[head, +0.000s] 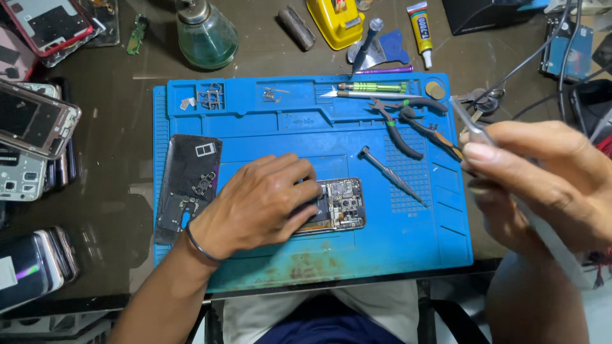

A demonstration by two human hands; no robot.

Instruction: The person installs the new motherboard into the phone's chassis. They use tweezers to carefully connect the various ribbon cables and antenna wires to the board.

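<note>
Head view: the left hand (255, 204) presses flat on one opened phone (338, 204), its circuit board bare, at the middle of the blue mat (306, 127). The phone looks light, stiff and fragile (best held by its edges, off the board). The right hand (542, 185), raised at the right, pinches one pair of tweezers (468, 121). Left of the phone lies one back cover (188, 185); far right on the mat lie two pliers (408, 124).
</note>
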